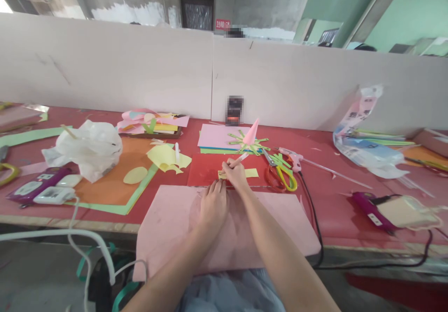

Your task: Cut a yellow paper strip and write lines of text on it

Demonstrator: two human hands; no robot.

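Note:
My right hand (235,173) is closed around a pale pen (242,157), its tip down over the left part of a yellow paper strip (252,173). That strip lies on a red sheet (205,165). Beside it, my left hand (214,201) lies flat with fingers stretched out, fingertips at the near edge of the red sheet. Both forearms cross a pink sheet (168,228) that hangs over the table's front edge. Just beyond the right hand stands a pink paper cone (252,134) on green paper strips (261,145).
To the right lie scissors (287,179) and a pink glue gun (296,160) with a black cord. A white plastic bag (87,146), orange paper (112,186) and a purple power strip (42,184) are on the left. A white partition (140,69) rises behind the table.

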